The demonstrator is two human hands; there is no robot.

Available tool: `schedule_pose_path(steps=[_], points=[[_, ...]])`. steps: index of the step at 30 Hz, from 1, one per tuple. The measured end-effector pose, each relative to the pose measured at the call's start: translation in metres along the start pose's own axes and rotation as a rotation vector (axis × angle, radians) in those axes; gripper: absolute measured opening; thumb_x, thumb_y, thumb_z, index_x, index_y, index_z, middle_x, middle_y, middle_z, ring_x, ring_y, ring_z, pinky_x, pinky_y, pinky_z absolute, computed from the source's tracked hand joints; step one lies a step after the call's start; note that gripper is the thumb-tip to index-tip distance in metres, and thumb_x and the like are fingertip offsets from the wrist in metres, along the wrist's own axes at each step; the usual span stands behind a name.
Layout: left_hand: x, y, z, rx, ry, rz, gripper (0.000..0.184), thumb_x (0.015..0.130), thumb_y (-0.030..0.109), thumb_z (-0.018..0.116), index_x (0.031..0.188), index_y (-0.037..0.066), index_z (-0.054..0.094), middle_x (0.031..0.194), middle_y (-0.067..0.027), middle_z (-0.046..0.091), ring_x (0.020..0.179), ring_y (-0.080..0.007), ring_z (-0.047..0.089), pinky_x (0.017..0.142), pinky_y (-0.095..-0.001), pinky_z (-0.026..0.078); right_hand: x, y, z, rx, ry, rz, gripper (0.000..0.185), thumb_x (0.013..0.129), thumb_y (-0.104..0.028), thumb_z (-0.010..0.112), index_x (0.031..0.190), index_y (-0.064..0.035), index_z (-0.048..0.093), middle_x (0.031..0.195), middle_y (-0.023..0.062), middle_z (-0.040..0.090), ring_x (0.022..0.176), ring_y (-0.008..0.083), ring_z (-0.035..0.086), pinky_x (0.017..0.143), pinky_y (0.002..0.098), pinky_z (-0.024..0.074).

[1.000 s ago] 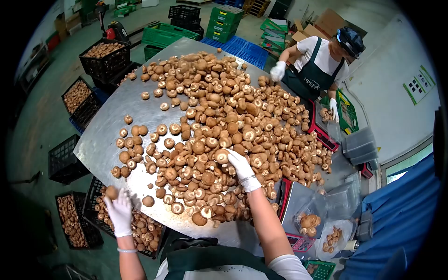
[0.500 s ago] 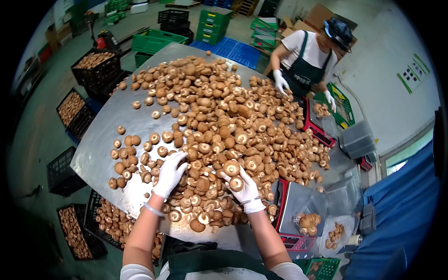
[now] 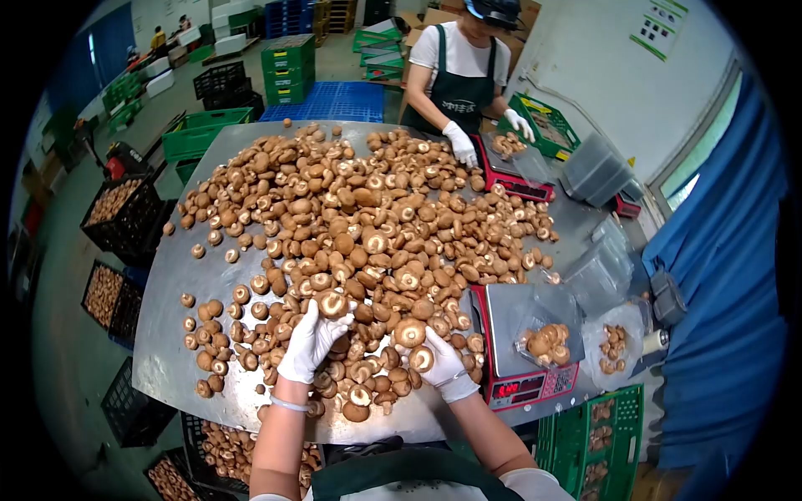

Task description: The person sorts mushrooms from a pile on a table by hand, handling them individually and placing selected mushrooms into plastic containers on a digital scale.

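A wide heap of brown mushrooms (image 3: 368, 221) covers much of the metal table (image 3: 167, 351). My left hand (image 3: 311, 344), in a white glove, is closed on a mushroom (image 3: 332, 304) with its pale underside showing, just above the heap's near part. To its right, my gloved right hand (image 3: 445, 365) is closed around two mushrooms: a larger mushroom (image 3: 410, 332) and a smaller mushroom (image 3: 421, 359) below it, both with stems facing up. Loose mushrooms lie beneath and between both hands.
Right of my hands stands a red scale (image 3: 526, 380) bearing a clear container of mushrooms (image 3: 547, 342). Stacked clear containers (image 3: 600, 271) and a green crate (image 3: 589, 438) are farther right. Across the table, a co-worker (image 3: 458, 79) works by another scale (image 3: 518, 185). Black crates (image 3: 121, 213) line the left.
My left hand, earlier reaching into the heap, now holds a mushroom. My right hand keeps its two mushrooms. The camera view has turned, so the table and co-worker appear shifted left.
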State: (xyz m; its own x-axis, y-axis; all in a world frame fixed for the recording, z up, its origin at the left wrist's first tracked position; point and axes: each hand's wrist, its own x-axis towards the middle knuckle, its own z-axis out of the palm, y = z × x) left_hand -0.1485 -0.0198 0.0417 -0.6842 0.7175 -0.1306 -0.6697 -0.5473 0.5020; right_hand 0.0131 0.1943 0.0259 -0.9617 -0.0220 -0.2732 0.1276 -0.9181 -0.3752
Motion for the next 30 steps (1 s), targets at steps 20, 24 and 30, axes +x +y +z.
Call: schedule_pose_path(steps=[20, 24, 30], points=[[0.025, -0.194, 0.187, 0.536, -0.298, -0.168, 0.060, 0.081, 0.006, 0.069, 0.136, -0.001, 0.043, 0.132, -0.0097, 0.051, 0.121, -0.0187, 0.050, 0.103, -0.0303, 0.037, -0.226, -0.141, -0.026, -1.415, 0.594, -0.852, 0.030, 0.083, -0.011, 0.069, 0.106, -0.0018, 0.052, 0.116, 0.0133, 0.061, 0.100, 0.0220, 0.063, 0.081, 0.0319, 0.0512], [0.026, -0.233, 0.202, 0.514, -0.259, -0.195, 0.058, 0.082, 0.010, 0.069, 0.133, -0.001, 0.045, 0.128, -0.0101, 0.053, 0.118, -0.0182, 0.052, 0.100, -0.0294, 0.040, -0.240, -0.193, -0.050, -1.783, 0.730, -0.949, 0.032, 0.079, -0.014, 0.072, 0.105, -0.0038, 0.059, 0.111, 0.0140, 0.062, 0.098, 0.0273, 0.064, 0.082, 0.0320, 0.0506], [-0.002, -0.265, 0.200, 0.308, -0.154, -0.250, 0.050, 0.092, 0.031, 0.057, 0.128, -0.002, 0.046, 0.121, -0.0155, 0.056, 0.112, -0.0259, 0.057, 0.090, -0.0394, 0.053, -0.250, -0.228, -0.070, -0.951, 0.444, -0.686, 0.053, 0.098, -0.044, 0.038, 0.128, -0.0027, 0.050, 0.117, 0.0144, 0.060, 0.091, 0.0186, 0.061, 0.083, 0.0315, 0.0497]])
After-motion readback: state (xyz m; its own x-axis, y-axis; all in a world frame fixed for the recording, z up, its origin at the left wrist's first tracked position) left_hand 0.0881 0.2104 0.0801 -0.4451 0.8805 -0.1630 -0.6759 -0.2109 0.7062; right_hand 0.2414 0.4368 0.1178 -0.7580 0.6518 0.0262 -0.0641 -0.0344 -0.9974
